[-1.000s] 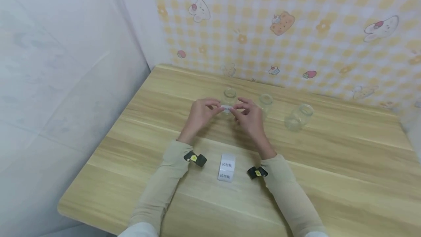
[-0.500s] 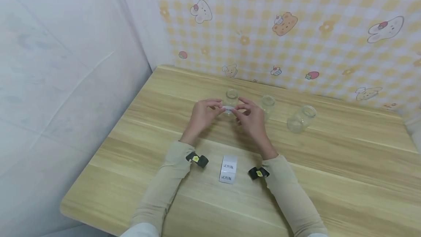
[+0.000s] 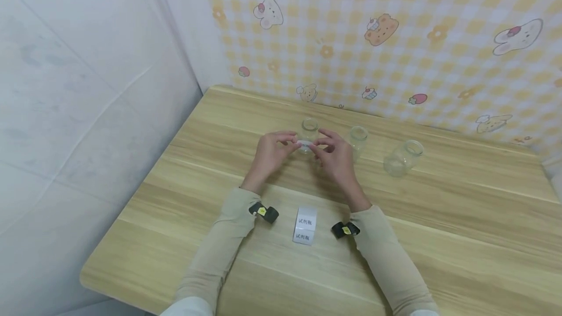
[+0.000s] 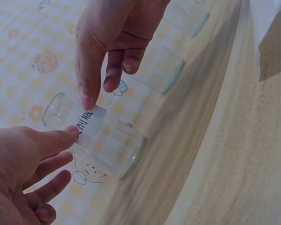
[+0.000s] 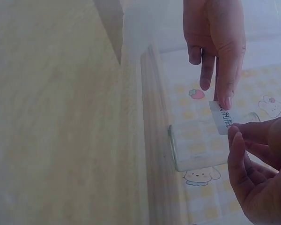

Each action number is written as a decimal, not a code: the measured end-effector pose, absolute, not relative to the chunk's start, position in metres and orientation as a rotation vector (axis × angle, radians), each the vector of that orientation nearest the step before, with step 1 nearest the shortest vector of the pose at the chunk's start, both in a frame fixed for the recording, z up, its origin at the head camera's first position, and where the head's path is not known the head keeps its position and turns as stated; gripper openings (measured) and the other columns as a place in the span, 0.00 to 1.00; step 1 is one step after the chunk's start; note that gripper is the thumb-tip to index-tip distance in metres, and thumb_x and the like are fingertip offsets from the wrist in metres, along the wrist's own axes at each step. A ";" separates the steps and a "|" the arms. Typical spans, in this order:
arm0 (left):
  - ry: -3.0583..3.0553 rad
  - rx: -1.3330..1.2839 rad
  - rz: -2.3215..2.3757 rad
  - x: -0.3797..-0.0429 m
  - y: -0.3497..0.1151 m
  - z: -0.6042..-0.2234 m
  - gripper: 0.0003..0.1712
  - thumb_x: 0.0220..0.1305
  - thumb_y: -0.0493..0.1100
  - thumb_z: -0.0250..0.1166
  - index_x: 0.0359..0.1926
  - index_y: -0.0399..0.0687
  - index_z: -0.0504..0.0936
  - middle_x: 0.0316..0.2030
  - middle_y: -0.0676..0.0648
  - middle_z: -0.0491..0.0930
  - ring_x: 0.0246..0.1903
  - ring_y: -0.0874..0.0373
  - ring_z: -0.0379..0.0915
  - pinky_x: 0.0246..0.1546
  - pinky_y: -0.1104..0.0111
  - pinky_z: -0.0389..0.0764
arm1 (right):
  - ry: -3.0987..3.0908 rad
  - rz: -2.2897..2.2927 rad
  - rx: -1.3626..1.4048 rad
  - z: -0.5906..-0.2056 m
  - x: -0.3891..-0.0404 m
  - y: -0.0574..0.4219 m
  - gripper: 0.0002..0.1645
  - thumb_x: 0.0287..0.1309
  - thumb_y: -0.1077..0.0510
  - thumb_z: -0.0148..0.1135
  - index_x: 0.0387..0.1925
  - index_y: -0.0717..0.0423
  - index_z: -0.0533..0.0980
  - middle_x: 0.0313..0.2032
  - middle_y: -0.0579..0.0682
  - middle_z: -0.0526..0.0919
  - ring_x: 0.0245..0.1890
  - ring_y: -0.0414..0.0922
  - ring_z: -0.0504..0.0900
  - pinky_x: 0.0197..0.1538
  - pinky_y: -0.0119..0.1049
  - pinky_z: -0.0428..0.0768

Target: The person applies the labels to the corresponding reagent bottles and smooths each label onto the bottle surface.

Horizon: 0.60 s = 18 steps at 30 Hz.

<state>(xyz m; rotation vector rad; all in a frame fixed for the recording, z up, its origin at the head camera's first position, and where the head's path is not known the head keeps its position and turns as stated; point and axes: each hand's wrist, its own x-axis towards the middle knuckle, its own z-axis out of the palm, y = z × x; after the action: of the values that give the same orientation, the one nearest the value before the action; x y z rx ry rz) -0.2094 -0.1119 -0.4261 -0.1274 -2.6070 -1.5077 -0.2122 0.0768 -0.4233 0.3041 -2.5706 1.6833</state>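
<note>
A small white label (image 3: pixel 304 145) with black printed characters is stretched between both hands in front of a clear glass jar (image 3: pixel 310 125). My left hand (image 3: pixel 271 152) pinches its left end, thumb on the printed face. The other end is pinched between thumb and index finger of my right hand (image 3: pixel 335 156). In the left wrist view the label (image 4: pixel 92 123) lies across the upper part of the jar (image 4: pixel 124 147); whether it touches the glass, I cannot tell. The right wrist view shows the label (image 5: pixel 219 118) nearly flat, beside the jar's wall (image 5: pixel 194 145).
Two more clear glass jars stand to the right, a nearer one (image 3: pixel 357 135) partly behind the right hand and a farther one (image 3: pixel 401 159). A strip of printed labels (image 3: pixel 305 228) lies between the forearms on the wooden table (image 3: pixel 175 199). A checked cloth (image 3: pixel 333 67) hangs behind.
Both hands stay almost in place with the label. Its printed face shows more plainly than a second ago. The whole scene has shifted slightly with the head camera.
</note>
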 end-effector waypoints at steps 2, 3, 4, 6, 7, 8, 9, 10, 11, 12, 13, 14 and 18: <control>-2.607 -0.132 -1.503 -0.210 -0.112 -0.426 0.08 0.63 0.43 0.76 0.40 0.46 0.92 0.54 0.47 0.87 0.45 0.53 0.82 0.46 0.62 0.81 | -2.577 1.657 0.312 -0.423 -0.213 0.077 0.09 0.65 0.62 0.71 0.39 0.68 0.86 0.67 0.56 0.77 0.29 0.57 0.87 0.22 0.27 0.79; -2.609 -0.133 -1.498 -0.210 -0.112 -0.425 0.08 0.63 0.43 0.76 0.40 0.46 0.92 0.53 0.47 0.87 0.45 0.53 0.82 0.46 0.62 0.81 | -2.580 1.640 0.317 -0.423 -0.213 0.077 0.09 0.65 0.62 0.71 0.39 0.67 0.86 0.66 0.56 0.77 0.29 0.56 0.88 0.22 0.26 0.78; -2.612 -0.133 -1.493 -0.210 -0.112 -0.425 0.07 0.63 0.43 0.76 0.40 0.46 0.92 0.53 0.47 0.87 0.45 0.53 0.82 0.46 0.62 0.81 | -2.582 1.625 0.319 -0.423 -0.214 0.076 0.09 0.65 0.62 0.71 0.38 0.67 0.86 0.66 0.56 0.78 0.29 0.56 0.88 0.22 0.26 0.78; -2.613 -0.132 -1.485 -0.210 -0.111 -0.425 0.07 0.63 0.43 0.76 0.40 0.46 0.92 0.53 0.47 0.87 0.46 0.53 0.82 0.47 0.62 0.81 | -2.587 1.588 0.328 -0.424 -0.215 0.076 0.09 0.65 0.61 0.71 0.38 0.67 0.87 0.65 0.56 0.78 0.30 0.54 0.88 0.23 0.25 0.77; -2.613 -0.130 -1.483 -0.210 -0.111 -0.425 0.07 0.63 0.43 0.75 0.40 0.46 0.92 0.53 0.47 0.87 0.46 0.53 0.82 0.48 0.62 0.81 | -2.588 1.576 0.332 -0.424 -0.215 0.076 0.09 0.65 0.61 0.71 0.38 0.67 0.87 0.65 0.56 0.79 0.30 0.54 0.88 0.23 0.25 0.76; -2.612 -0.130 -1.479 -0.211 -0.111 -0.425 0.07 0.63 0.43 0.75 0.40 0.46 0.92 0.53 0.47 0.87 0.46 0.53 0.82 0.48 0.61 0.82 | -2.588 1.567 0.333 -0.424 -0.216 0.076 0.09 0.65 0.61 0.72 0.38 0.66 0.87 0.65 0.56 0.79 0.30 0.53 0.88 0.24 0.24 0.76; -2.611 -0.129 -1.478 -0.211 -0.111 -0.425 0.07 0.63 0.43 0.75 0.40 0.46 0.92 0.53 0.47 0.87 0.46 0.53 0.82 0.48 0.61 0.82 | -2.587 1.566 0.331 -0.424 -0.216 0.076 0.09 0.65 0.61 0.72 0.37 0.66 0.87 0.65 0.56 0.79 0.30 0.53 0.88 0.24 0.24 0.76; -2.610 -0.129 -1.476 -0.211 -0.111 -0.425 0.07 0.63 0.43 0.75 0.40 0.46 0.92 0.53 0.46 0.87 0.46 0.53 0.83 0.48 0.61 0.82 | -2.586 1.564 0.330 -0.424 -0.216 0.075 0.09 0.65 0.61 0.72 0.37 0.66 0.87 0.64 0.56 0.79 0.30 0.52 0.88 0.24 0.24 0.76; -2.608 -0.130 -1.474 -0.211 -0.111 -0.426 0.07 0.63 0.43 0.75 0.40 0.45 0.92 0.53 0.46 0.87 0.46 0.52 0.83 0.48 0.61 0.82 | -2.587 1.561 0.327 -0.424 -0.217 0.075 0.09 0.65 0.61 0.72 0.37 0.66 0.87 0.64 0.56 0.79 0.31 0.52 0.88 0.24 0.24 0.76; -2.608 -0.130 -1.475 -0.212 -0.111 -0.426 0.07 0.64 0.43 0.75 0.40 0.45 0.92 0.53 0.46 0.87 0.46 0.52 0.83 0.48 0.61 0.82 | -2.587 1.560 0.324 -0.424 -0.217 0.075 0.09 0.65 0.61 0.72 0.38 0.66 0.87 0.64 0.56 0.80 0.31 0.52 0.88 0.25 0.24 0.76; -2.608 -0.132 -1.473 -0.212 -0.111 -0.426 0.07 0.63 0.43 0.75 0.40 0.45 0.92 0.53 0.46 0.87 0.46 0.52 0.83 0.47 0.61 0.82 | -2.588 1.558 0.324 -0.424 -0.217 0.075 0.09 0.65 0.62 0.71 0.38 0.67 0.87 0.64 0.56 0.80 0.31 0.52 0.88 0.25 0.24 0.76; -2.607 -0.134 -1.472 -0.212 -0.111 -0.427 0.07 0.63 0.43 0.75 0.40 0.45 0.92 0.53 0.46 0.87 0.46 0.52 0.83 0.47 0.61 0.82 | -2.589 1.555 0.324 -0.424 -0.217 0.075 0.09 0.65 0.62 0.71 0.38 0.67 0.87 0.64 0.56 0.80 0.31 0.52 0.88 0.25 0.24 0.76; -2.604 -0.132 -1.478 -0.212 -0.110 -0.427 0.07 0.63 0.43 0.76 0.40 0.45 0.92 0.53 0.46 0.87 0.48 0.51 0.83 0.50 0.60 0.82 | -2.589 1.541 0.325 -0.424 -0.217 0.075 0.08 0.65 0.62 0.71 0.38 0.66 0.87 0.63 0.56 0.80 0.31 0.52 0.88 0.25 0.23 0.76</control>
<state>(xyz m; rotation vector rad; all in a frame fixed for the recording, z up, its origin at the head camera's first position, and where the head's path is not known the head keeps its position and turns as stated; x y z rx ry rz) -0.2124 -0.1103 -0.4274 -0.1324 -2.6038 -1.4782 -0.2172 0.0750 -0.4245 0.3247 -2.5894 1.5413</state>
